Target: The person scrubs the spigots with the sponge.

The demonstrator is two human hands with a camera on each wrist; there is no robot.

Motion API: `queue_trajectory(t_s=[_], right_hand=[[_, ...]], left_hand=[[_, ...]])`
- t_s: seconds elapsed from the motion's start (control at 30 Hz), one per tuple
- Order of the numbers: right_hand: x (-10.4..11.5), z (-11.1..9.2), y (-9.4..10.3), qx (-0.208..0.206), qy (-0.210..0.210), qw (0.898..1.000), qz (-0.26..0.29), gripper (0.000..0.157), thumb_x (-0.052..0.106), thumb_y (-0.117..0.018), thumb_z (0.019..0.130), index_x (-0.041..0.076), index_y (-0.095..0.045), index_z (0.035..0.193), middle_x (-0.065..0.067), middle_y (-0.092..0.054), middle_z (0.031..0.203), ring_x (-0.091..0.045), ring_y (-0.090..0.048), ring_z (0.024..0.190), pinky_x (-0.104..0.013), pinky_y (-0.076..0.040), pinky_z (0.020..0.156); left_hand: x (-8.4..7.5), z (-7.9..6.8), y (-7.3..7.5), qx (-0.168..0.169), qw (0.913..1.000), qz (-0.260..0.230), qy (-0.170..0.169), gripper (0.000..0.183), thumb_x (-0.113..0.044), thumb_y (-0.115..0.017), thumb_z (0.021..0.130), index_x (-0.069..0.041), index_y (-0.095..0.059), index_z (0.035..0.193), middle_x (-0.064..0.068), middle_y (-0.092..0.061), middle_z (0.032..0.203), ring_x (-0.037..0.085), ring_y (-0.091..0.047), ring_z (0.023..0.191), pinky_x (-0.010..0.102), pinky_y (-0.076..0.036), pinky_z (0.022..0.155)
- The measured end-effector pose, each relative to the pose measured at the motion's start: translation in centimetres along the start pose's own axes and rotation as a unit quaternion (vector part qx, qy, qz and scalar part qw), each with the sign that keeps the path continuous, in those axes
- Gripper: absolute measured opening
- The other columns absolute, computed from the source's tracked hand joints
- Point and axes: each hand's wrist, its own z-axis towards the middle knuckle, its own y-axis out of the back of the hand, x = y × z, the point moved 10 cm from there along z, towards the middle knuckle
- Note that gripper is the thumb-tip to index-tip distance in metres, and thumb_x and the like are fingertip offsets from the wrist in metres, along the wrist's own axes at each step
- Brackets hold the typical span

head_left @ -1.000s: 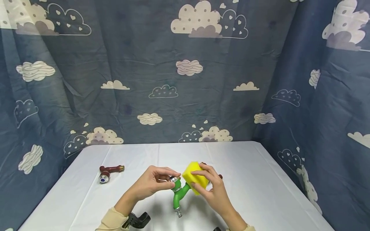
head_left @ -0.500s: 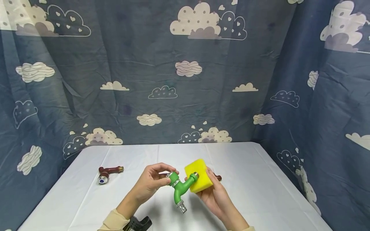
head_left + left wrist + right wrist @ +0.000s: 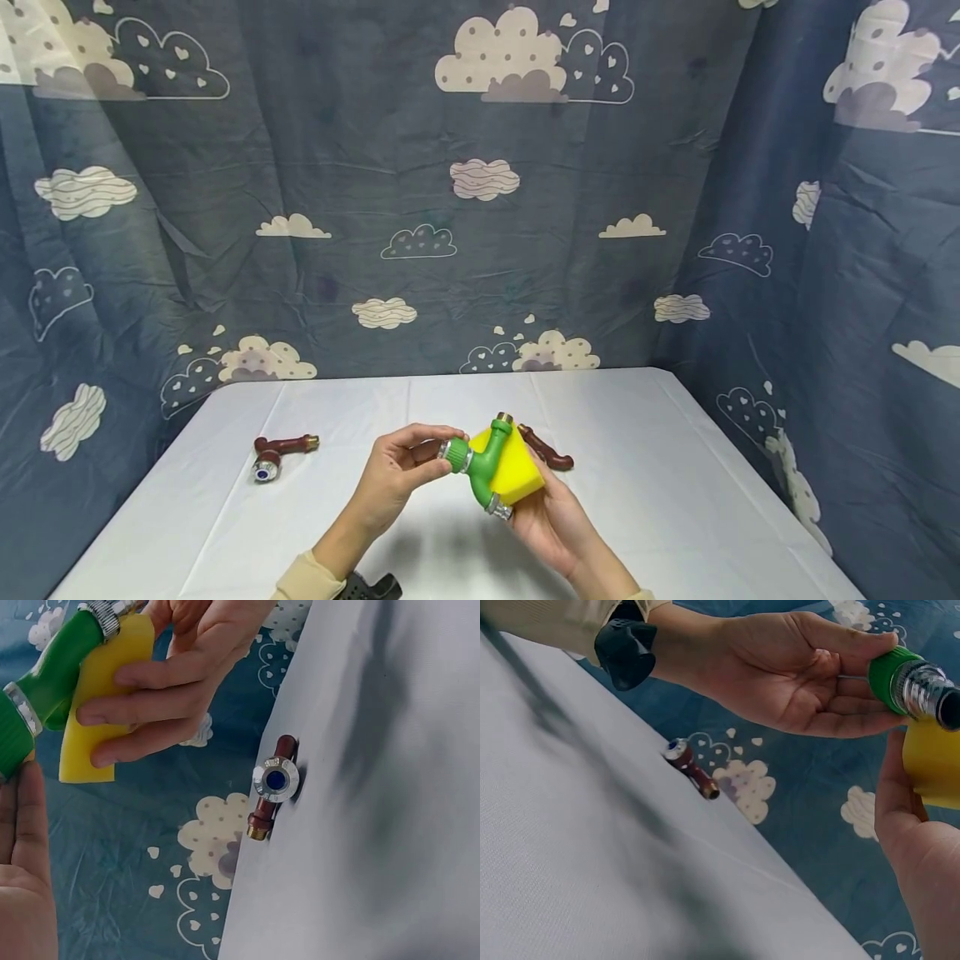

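A green tap (image 3: 486, 461) with a brass inlet and silvery nozzle is held above the table. My left hand (image 3: 406, 467) pinches its ribbed green end between thumb and fingers. My right hand (image 3: 553, 523) grips a yellow sponge (image 3: 521, 469), which lies behind the tap's body in the head view. In the left wrist view the right hand's fingers (image 3: 161, 709) curl over the sponge (image 3: 94, 742), and the tap (image 3: 56, 664) overlaps it. The right wrist view shows the left thumb and fingers around the tap's green end (image 3: 889, 675), with the sponge (image 3: 934, 761) just below the nozzle.
A dark red tap (image 3: 279, 456) with a chrome end lies on the white table (image 3: 330, 517) at the left. Another dark red piece (image 3: 546, 450) lies behind the right hand. A dark blue cloud-patterned curtain (image 3: 420, 167) surrounds the back and sides.
The green tap has turned, its brass inlet swinging upward and its nozzle moving right and up. My right hand has shifted its hold to the sponge's lower right side, behind the tap.
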Motion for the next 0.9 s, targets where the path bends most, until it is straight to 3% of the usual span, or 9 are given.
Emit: queue_trajectory(t_s=[0.27,0.4,0.63,0.77,0.9], right_hand=[[0.0,-0.4,-0.5,0.049,-0.016,0.998,0.02,0.044,0.046,-0.032,0.118,0.023,-0.051,0.15,-0.002,-0.061,0.147,-0.013,-0.063,0.127,-0.027,-0.055,0.107],[-0.1,-0.4,-0.6,0.057,-0.022,0.998,0.031,0.043,0.044,-0.034,0.118,0.022,-0.054,0.149,-0.004,-0.061,0.148,-0.016,-0.063,0.13,-0.029,-0.054,0.11],[-1.2,-0.5,-0.4,0.044,-0.055,0.996,0.048,0.039,0.043,-0.039,0.117,0.025,-0.057,0.146,-0.011,-0.061,0.151,-0.032,-0.064,0.136,-0.038,-0.05,0.121],[-1.0,-0.2,0.2,0.017,-0.041,0.998,0.039,0.039,0.044,-0.042,0.117,0.026,-0.05,0.15,-0.01,-0.061,0.151,-0.031,-0.065,0.134,-0.038,-0.052,0.119],[-0.6,0.0,0.9,-0.033,-0.028,0.999,0.009,0.051,0.045,-0.04,0.117,0.027,-0.028,0.162,-0.007,-0.06,0.147,-0.029,-0.064,0.133,-0.036,-0.052,0.119]], left_hand=[[0.4,-0.2,0.0,-0.005,0.9991,-0.043,0.001,0.035,0.004,-0.072,0.099,-0.006,-0.074,0.132,0.0,-0.077,0.13,0.014,-0.075,0.119,0.027,-0.064,0.097],[0.6,-0.2,0.1,-0.013,0.9984,-0.055,0.008,0.035,0.004,-0.071,0.1,-0.005,-0.073,0.134,0.003,-0.076,0.132,0.014,-0.076,0.117,0.027,-0.063,0.099],[1.8,-0.5,2.8,-0.111,0.9912,-0.064,0.034,0.032,0.008,-0.071,0.097,-0.011,-0.073,0.124,0.0,-0.075,0.125,0.013,-0.077,0.112,0.028,-0.063,0.098],[2.4,-0.6,4.2,-0.152,0.9875,-0.028,0.03,0.033,0.011,-0.076,0.092,0.003,-0.069,0.123,0.0,-0.075,0.121,0.012,-0.077,0.108,0.027,-0.065,0.093],[2.7,-0.6,5.1,-0.187,0.9815,0.018,0.038,0.041,0.011,-0.08,0.087,0.014,-0.063,0.123,-0.001,-0.076,0.117,0.013,-0.076,0.103,0.024,-0.065,0.087]])
